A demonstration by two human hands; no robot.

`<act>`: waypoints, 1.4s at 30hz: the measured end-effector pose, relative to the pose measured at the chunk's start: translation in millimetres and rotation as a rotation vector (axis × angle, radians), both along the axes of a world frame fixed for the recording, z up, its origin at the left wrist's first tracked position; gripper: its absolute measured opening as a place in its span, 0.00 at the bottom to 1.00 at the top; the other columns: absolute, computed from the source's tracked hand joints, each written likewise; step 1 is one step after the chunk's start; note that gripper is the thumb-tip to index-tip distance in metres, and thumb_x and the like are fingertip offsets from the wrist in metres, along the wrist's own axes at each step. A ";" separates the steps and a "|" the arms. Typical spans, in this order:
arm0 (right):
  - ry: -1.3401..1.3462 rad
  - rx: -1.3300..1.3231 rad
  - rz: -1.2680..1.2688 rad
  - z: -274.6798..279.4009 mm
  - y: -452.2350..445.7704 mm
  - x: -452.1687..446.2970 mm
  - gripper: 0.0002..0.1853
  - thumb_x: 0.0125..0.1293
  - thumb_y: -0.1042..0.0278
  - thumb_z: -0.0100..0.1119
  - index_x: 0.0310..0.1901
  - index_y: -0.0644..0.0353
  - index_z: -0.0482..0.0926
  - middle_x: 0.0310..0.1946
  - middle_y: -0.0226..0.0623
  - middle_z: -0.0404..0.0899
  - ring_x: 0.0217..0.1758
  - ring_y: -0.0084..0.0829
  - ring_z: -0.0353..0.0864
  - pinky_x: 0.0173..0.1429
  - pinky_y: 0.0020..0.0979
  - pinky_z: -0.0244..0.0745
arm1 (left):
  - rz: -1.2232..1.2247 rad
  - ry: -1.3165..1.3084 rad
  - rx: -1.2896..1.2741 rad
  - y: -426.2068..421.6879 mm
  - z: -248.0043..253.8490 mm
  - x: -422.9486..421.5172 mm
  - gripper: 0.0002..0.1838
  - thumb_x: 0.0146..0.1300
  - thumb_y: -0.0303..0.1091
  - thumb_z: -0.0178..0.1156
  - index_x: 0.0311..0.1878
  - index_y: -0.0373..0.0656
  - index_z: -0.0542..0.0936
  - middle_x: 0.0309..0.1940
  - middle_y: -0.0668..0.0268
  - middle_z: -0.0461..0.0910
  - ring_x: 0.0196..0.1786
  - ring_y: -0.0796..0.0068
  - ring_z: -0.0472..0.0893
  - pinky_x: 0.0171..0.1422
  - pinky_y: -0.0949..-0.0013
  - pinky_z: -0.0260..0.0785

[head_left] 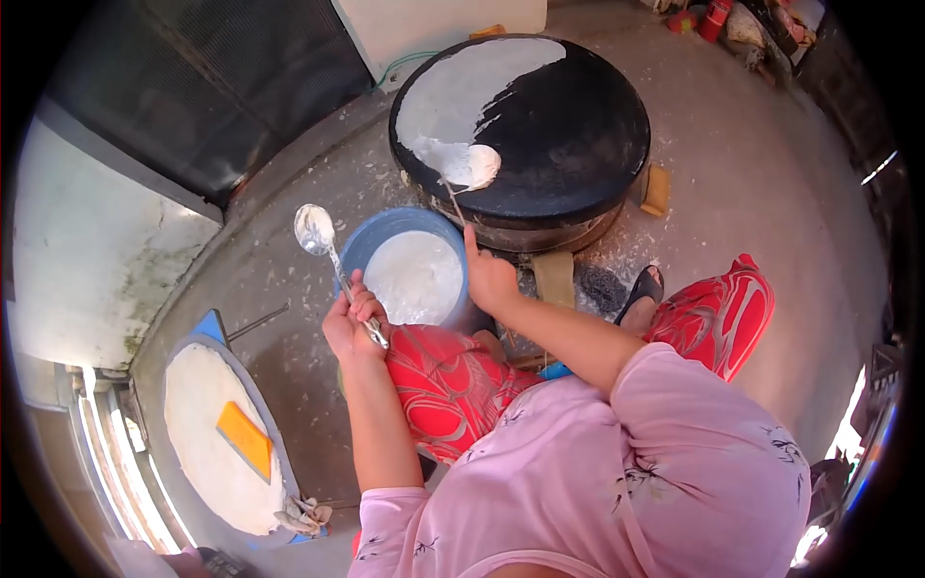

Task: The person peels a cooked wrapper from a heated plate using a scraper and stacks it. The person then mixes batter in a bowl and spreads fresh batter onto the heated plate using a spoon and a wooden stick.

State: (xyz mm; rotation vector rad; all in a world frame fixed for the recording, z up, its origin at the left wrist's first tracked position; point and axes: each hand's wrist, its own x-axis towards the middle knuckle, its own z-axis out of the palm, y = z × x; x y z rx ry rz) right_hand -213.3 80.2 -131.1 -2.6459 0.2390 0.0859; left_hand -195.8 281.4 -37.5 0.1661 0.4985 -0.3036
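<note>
My left hand (355, 320) is closed round the handle of a metal ladle (314, 229), whose bowl is coated with white batter and points up and away. A thin stick-like spreader (451, 200) is gripped in my right hand (489, 279), its tip at the near-left edge of a large round black griddle (568, 125). White batter (453, 91) covers the griddle's left and far-left part, with a thicker round blob (482, 166) at the near end. Between my hands and the griddle stands a blue bucket (360, 241) of white batter.
At the lower left, a round flat bread (198, 414) lies on a blue-edged board (210, 329), with a yellow block (245, 438) on top. A yellow brick (656, 191) sits right of the griddle. A crumpled cloth (304, 516) lies by the board.
</note>
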 end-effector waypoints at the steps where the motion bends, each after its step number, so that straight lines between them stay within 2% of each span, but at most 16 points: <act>1: 0.000 -0.011 -0.076 -3.3 -6.2 3.9 0.39 0.55 0.73 0.44 0.67 0.60 0.37 0.36 0.52 0.75 0.30 0.49 0.77 0.34 0.45 0.72 | -0.004 -0.002 -0.009 -0.6 0.8 -0.1 0.18 0.67 0.35 0.35 0.48 0.29 0.67 0.23 0.66 0.65 0.18 0.81 0.63 0.18 0.79 0.57; 6: 0.120 0.133 -0.216 17.1 -37.0 -55.5 0.41 0.52 0.76 0.46 0.67 0.57 0.37 0.36 0.50 0.75 0.31 0.48 0.77 0.33 0.43 0.72 | -0.034 -0.026 0.020 0.4 -4.9 4.7 0.18 0.67 0.35 0.35 0.47 0.28 0.67 0.23 0.65 0.65 0.18 0.80 0.63 0.18 0.79 0.57; 10: -0.073 0.048 -0.037 -7.9 -27.5 -44.1 0.40 0.53 0.78 0.43 0.67 0.57 0.37 0.37 0.52 0.75 0.32 0.48 0.77 0.34 0.45 0.71 | 0.008 0.011 0.053 -9.8 2.5 1.5 0.19 0.67 0.36 0.35 0.47 0.28 0.67 0.23 0.65 0.66 0.18 0.80 0.63 0.17 0.79 0.57; 13: -0.008 0.014 -0.175 -3.0 -46.0 -39.0 0.40 0.53 0.78 0.42 0.67 0.57 0.37 0.36 0.52 0.75 0.32 0.48 0.77 0.35 0.44 0.72 | -0.040 -0.015 0.024 -11.0 1.5 2.3 0.19 0.67 0.36 0.34 0.47 0.28 0.67 0.23 0.65 0.66 0.18 0.80 0.64 0.17 0.79 0.58; 18: 0.121 0.044 -0.199 20.7 -62.0 -79.4 0.39 0.54 0.77 0.42 0.67 0.56 0.37 0.34 0.51 0.74 0.30 0.47 0.78 0.33 0.42 0.72 | -0.059 -0.029 0.054 -13.3 -2.3 5.5 0.19 0.67 0.37 0.34 0.47 0.29 0.67 0.24 0.65 0.67 0.19 0.80 0.64 0.18 0.79 0.58; 20: -0.033 -0.047 0.017 -0.8 -52.5 -75.7 0.38 0.56 0.77 0.41 0.67 0.57 0.38 0.35 0.51 0.74 0.30 0.46 0.78 0.33 0.43 0.72 | -0.053 -0.017 0.064 -18.1 0.6 3.1 0.19 0.67 0.37 0.34 0.47 0.29 0.67 0.24 0.65 0.67 0.19 0.80 0.64 0.18 0.79 0.58; 21: -0.011 -0.103 0.084 -0.9 -52.7 -70.3 0.38 0.56 0.77 0.41 0.67 0.57 0.38 0.34 0.51 0.73 0.31 0.46 0.78 0.34 0.43 0.73 | -0.049 -0.004 0.078 -22.3 4.1 2.4 0.19 0.67 0.37 0.34 0.46 0.29 0.67 0.23 0.65 0.67 0.18 0.80 0.64 0.17 0.79 0.59; 24: -0.064 -0.126 -0.117 -4.0 -84.1 -63.0 0.38 0.55 0.77 0.42 0.67 0.58 0.39 0.33 0.50 0.73 0.30 0.46 0.78 0.33 0.42 0.73 | -0.071 -0.005 0.087 -22.4 4.9 3.2 0.19 0.67 0.37 0.35 0.45 0.29 0.68 0.23 0.65 0.67 0.18 0.80 0.64 0.17 0.79 0.59; 28: -0.101 -0.139 -0.186 5.1 -108.6 -88.9 0.38 0.54 0.77 0.44 0.67 0.60 0.40 0.33 0.50 0.73 0.28 0.45 0.78 0.30 0.39 0.74 | -0.073 -0.038 0.080 -23.5 -1.4 6.3 0.18 0.67 0.36 0.36 0.45 0.29 0.68 0.23 0.65 0.67 0.18 0.80 0.65 0.18 0.79 0.60; 30: -0.142 -0.155 -0.141 -4.5 -105.9 -88.7 0.39 0.54 0.77 0.44 0.67 0.58 0.40 0.33 0.50 0.73 0.28 0.44 0.78 0.29 0.38 0.74 | -0.076 -0.034 0.073 -25.6 -1.7 9.0 0.18 0.67 0.35 0.36 0.45 0.28 0.68 0.23 0.65 0.67 0.18 0.80 0.65 0.18 0.79 0.60; 32: -0.115 -0.310 0.107 -5.8 -104.8 -86.4 0.36 0.55 0.76 0.44 0.67 0.60 0.43 0.34 0.48 0.73 0.32 0.45 0.77 0.35 0.39 0.75 | -0.075 -0.030 0.072 -28.9 0.0 8.1 0.18 0.66 0.35 0.36 0.45 0.28 0.68 0.23 0.65 0.68 0.18 0.80 0.65 0.18 0.80 0.60; 34: 0.039 -0.219 -0.041 5.6 -132.2 -82.1 0.37 0.56 0.77 0.43 0.67 0.57 0.42 0.33 0.46 0.74 0.31 0.43 0.78 0.35 0.38 0.75 | -0.082 -0.013 0.074 -33.2 5.6 6.9 0.17 0.66 0.35 0.36 0.44 0.28 0.68 0.23 0.65 0.67 0.18 0.80 0.65 0.17 0.79 0.59; 37: -0.041 -0.190 -0.186 14.3 -168.4 -85.3 0.37 0.54 0.75 0.47 0.67 0.51 0.47 0.28 0.48 0.75 0.30 0.44 0.78 0.32 0.40 0.73 | -0.090 -0.048 0.095 -33.3 1.3 8.2 0.17 0.66 0.34 0.37 0.44 0.28 0.68 0.22 0.65 0.67 0.17 0.80 0.64 0.17 0.80 0.59; 39: 0.055 0.773 -0.593 28.4 -175.1 -84.5 0.32 0.54 0.72 0.50 0.63 0.41 0.59 0.23 0.44 0.75 0.30 0.43 0.78 0.32 0.40 0.72 | -0.085 -0.050 0.090 -36.1 0.2 9.4 0.17 0.66 0.34 0.37 0.44 0.27 0.68 0.22 0.66 0.67 0.17 0.80 0.64 0.17 0.80 0.59; 40: 0.055 0.774 -0.597 26.3 -170.5 -86.9 0.32 0.54 0.72 0.50 0.63 0.41 0.59 0.23 0.44 0.75 0.30 0.43 0.78 0.32 0.40 0.72 | -0.075 -0.053 0.092 -37.0 0.7 10.9 0.17 0.66 0.33 0.37 0.44 0.27 0.68 0.22 0.66 0.67 0.17 0.81 0.63 0.17 0.80 0.59; 42: -0.103 0.351 -0.285 12.7 -148.6 -103.4 0.27 0.55 0.67 0.51 0.59 0.37 0.65 0.25 0.43 0.77 0.30 0.42 0.78 0.33 0.40 0.72 | -0.079 -0.054 0.083 -39.0 0.7 13.3 0.16 0.66 0.33 0.36 0.43 0.27 0.68 0.21 0.66 0.66 0.17 0.81 0.63 0.17 0.80 0.58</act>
